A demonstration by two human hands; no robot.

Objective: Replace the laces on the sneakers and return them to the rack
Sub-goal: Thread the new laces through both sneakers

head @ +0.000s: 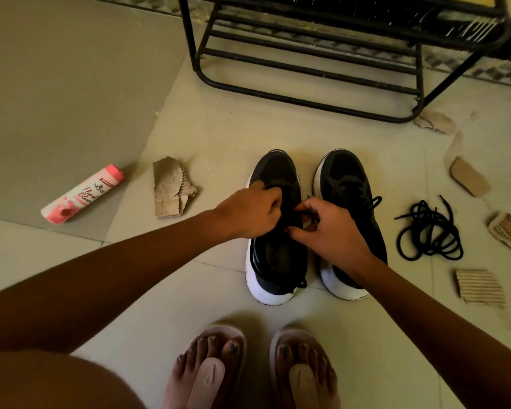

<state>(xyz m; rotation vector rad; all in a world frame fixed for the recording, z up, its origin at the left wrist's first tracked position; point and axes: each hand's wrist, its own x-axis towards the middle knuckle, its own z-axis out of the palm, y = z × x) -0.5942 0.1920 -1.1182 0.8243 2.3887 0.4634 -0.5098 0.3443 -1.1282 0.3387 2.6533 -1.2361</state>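
Sandals (pixel 210 376) stand just behind sneakers (pixel 278 270) (hands (pixel 250 212) (pixel 329 228) pinch lace (pixel 304 214)).

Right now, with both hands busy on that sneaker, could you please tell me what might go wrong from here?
1. The left hand and right hand both pinch the lace over the left sneaker; if the fingers slip, the knot may come out loose.
2. The loose lace pile and cardboard scraps lie on the floor, so the person could trip on them while carrying the sneakers to the rack.
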